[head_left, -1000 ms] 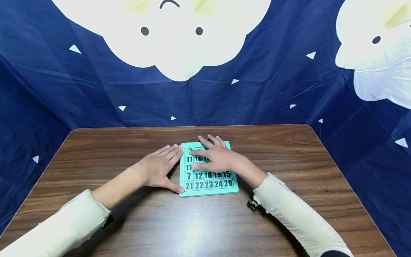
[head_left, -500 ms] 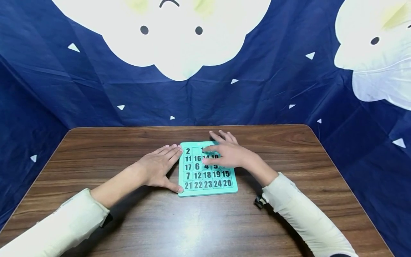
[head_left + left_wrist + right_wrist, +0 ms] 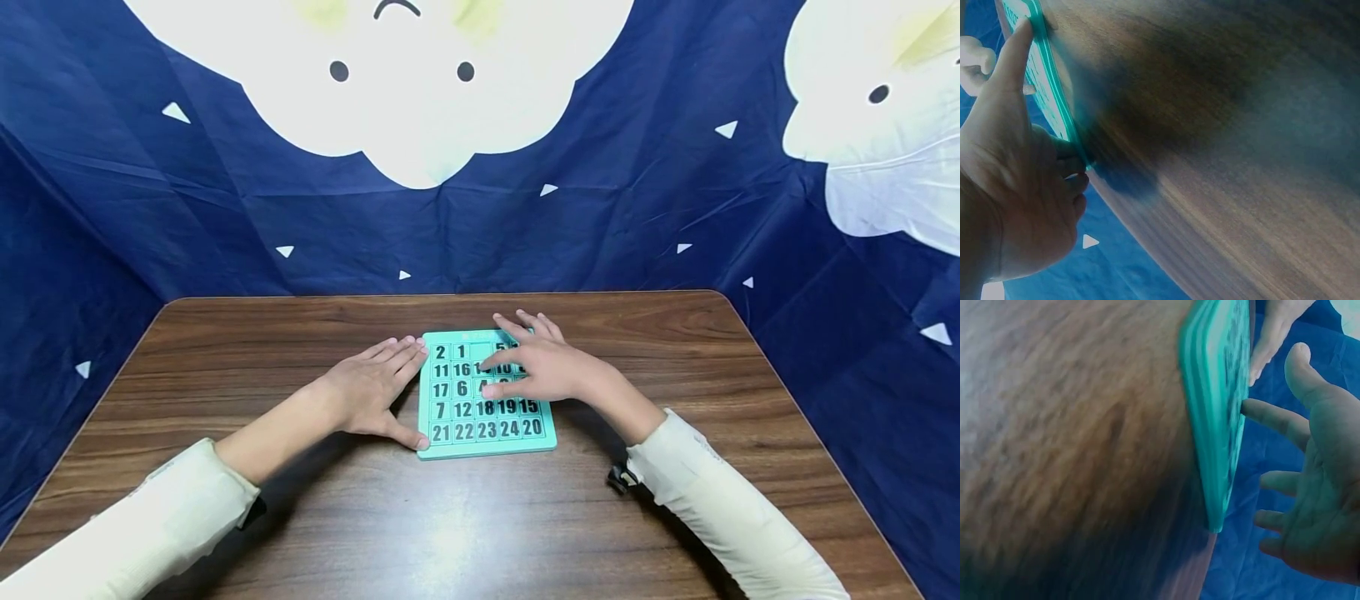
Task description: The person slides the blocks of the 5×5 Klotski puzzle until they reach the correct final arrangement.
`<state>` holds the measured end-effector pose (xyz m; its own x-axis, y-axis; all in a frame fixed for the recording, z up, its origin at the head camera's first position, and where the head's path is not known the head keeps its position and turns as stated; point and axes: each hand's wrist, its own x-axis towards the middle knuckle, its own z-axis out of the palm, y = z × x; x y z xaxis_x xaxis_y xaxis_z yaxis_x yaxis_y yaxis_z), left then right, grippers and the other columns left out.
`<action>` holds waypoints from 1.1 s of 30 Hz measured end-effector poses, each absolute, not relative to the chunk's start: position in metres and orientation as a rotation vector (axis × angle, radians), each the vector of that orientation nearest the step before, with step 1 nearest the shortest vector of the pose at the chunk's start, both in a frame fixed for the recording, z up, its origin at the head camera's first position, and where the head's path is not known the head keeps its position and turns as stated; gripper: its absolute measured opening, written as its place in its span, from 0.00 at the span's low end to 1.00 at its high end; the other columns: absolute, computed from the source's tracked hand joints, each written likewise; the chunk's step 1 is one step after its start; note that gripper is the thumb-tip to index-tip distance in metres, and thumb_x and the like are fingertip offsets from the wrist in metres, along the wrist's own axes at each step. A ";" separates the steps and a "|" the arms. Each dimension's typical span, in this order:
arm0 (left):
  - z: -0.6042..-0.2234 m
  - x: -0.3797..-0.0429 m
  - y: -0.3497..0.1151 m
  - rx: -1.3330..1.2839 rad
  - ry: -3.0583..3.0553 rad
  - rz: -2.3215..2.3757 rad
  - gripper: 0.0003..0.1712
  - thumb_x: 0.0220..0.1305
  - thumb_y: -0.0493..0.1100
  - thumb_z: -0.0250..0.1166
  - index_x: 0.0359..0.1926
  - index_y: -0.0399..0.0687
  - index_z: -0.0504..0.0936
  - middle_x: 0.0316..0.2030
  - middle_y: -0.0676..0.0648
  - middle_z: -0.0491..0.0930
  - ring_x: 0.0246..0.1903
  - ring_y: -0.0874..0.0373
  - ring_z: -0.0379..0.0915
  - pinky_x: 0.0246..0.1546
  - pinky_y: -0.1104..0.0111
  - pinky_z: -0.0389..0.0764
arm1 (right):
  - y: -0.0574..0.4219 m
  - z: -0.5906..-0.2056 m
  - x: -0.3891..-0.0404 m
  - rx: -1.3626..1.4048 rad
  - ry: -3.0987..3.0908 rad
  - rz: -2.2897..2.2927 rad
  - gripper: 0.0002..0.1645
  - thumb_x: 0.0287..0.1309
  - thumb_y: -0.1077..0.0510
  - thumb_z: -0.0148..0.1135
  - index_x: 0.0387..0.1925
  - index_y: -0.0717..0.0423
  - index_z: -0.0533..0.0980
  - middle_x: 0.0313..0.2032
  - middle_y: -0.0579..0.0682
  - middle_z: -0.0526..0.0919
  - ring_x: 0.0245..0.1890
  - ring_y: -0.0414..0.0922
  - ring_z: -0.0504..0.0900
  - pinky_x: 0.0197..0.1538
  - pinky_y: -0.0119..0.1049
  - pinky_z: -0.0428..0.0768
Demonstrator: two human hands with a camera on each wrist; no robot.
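Note:
A turquoise sliding number puzzle [image 3: 487,451] lies flat on the wooden table. Its top row reads 2, 1, then a gap, with 5 to the right of the gap. My left hand [image 3: 367,393] rests along the puzzle's left edge, fingers straight at the far corner and thumb at the near one. My right hand [image 3: 551,371] is spread over the puzzle's right part and hides some tiles. In the right wrist view, the index fingertip [image 3: 1247,407] meets the puzzle's face, while the thumb and other fingers stand off it.
The brown wooden table [image 3: 465,533] extends around the puzzle, its far edge just beyond it. Behind stands a blue cloth backdrop [image 3: 337,208] with white clouds and small triangles. A black device [image 3: 621,479] sits under the right wrist.
Tile 1 has slid left into the gap beside 2, so the gap is now in the third column. My right hand has moved right overall; my left hand has stayed put.

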<state>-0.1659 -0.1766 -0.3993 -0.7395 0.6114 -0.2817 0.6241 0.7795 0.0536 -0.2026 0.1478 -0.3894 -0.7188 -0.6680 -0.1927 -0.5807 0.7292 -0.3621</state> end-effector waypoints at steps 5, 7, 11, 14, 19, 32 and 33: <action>-0.400 -0.167 -0.176 0.948 2.684 -0.056 0.83 0.59 0.91 0.64 0.90 0.33 0.53 0.91 0.33 0.51 0.92 0.37 0.47 0.94 0.46 0.52 | 0.147 -0.394 -0.208 -0.912 2.683 -0.354 0.37 0.77 0.24 0.62 0.79 0.28 0.78 0.93 0.58 0.44 0.93 0.70 0.38 0.91 0.77 0.36; -0.400 -0.167 -0.176 0.948 2.682 -0.050 0.83 0.59 0.91 0.64 0.90 0.33 0.52 0.91 0.33 0.51 0.92 0.37 0.47 0.94 0.46 0.52 | 0.145 -0.396 -0.208 -0.916 2.698 -0.345 0.37 0.77 0.25 0.62 0.80 0.29 0.77 0.93 0.58 0.44 0.93 0.70 0.38 0.91 0.76 0.37; -0.401 -0.167 -0.177 0.934 2.674 -0.035 0.83 0.59 0.91 0.64 0.91 0.33 0.52 0.91 0.34 0.50 0.92 0.38 0.46 0.94 0.46 0.51 | 0.137 -0.397 -0.202 -1.008 2.654 -0.362 0.38 0.77 0.25 0.61 0.81 0.28 0.76 0.93 0.59 0.44 0.93 0.70 0.39 0.91 0.76 0.37; -0.401 -0.166 -0.179 0.925 2.677 -0.034 0.83 0.59 0.92 0.64 0.91 0.34 0.52 0.91 0.34 0.50 0.92 0.38 0.46 0.94 0.46 0.51 | 0.132 -0.397 -0.196 -1.058 2.596 -0.370 0.40 0.77 0.22 0.59 0.82 0.26 0.74 0.93 0.58 0.43 0.93 0.69 0.38 0.91 0.76 0.36; -0.403 -0.168 -0.180 0.956 2.691 -0.024 0.82 0.59 0.91 0.64 0.90 0.33 0.53 0.91 0.32 0.51 0.92 0.36 0.47 0.94 0.45 0.53 | 0.142 -0.394 -0.193 -0.997 2.620 -0.345 0.36 0.77 0.23 0.60 0.78 0.26 0.79 0.93 0.57 0.45 0.93 0.69 0.37 0.91 0.76 0.35; -0.398 -0.170 -0.175 0.891 2.623 -0.053 0.83 0.60 0.92 0.62 0.91 0.34 0.48 0.92 0.34 0.46 0.93 0.37 0.41 0.95 0.45 0.47 | 0.110 -0.398 -0.192 -1.071 2.552 -0.373 0.39 0.79 0.22 0.56 0.84 0.24 0.71 0.94 0.54 0.41 0.94 0.66 0.36 0.93 0.73 0.35; -0.398 -0.170 -0.175 0.882 2.618 -0.057 0.83 0.60 0.92 0.62 0.91 0.34 0.48 0.92 0.34 0.45 0.93 0.38 0.40 0.95 0.45 0.46 | 0.108 -0.399 -0.191 -1.070 2.544 -0.363 0.40 0.79 0.22 0.56 0.84 0.23 0.70 0.94 0.54 0.40 0.94 0.66 0.36 0.93 0.72 0.35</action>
